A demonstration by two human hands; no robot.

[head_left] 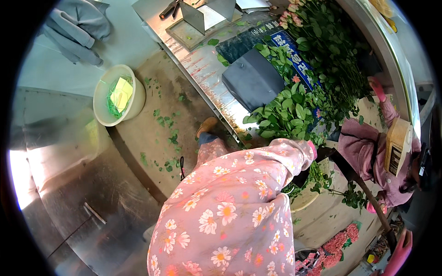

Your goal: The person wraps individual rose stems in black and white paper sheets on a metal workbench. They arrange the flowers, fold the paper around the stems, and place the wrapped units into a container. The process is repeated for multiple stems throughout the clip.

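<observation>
A grey-pink sleeve with daisies reaches rightward across the middle. At its end a pink glove edge marks my left hand (313, 150), against leafy stems and a dark bar (353, 172); its fingers are hidden. Leafy rose stems (287, 110) lie on the metal table just beyond it. More green stems (316, 174) show below the hand, above a pale round rim (305, 201). My right hand cannot be made out. A pink glove (401, 252) appears at the lower right; whose it is I cannot tell.
A dark grey box-like cover (254, 79) sits on the metal table (191, 60). A co-worker in purple (363, 147) with pink gloves is at right, near a large heap of roses (331, 55). A white bucket (134, 99) stands left; pink flowers (336, 244) lie lower right.
</observation>
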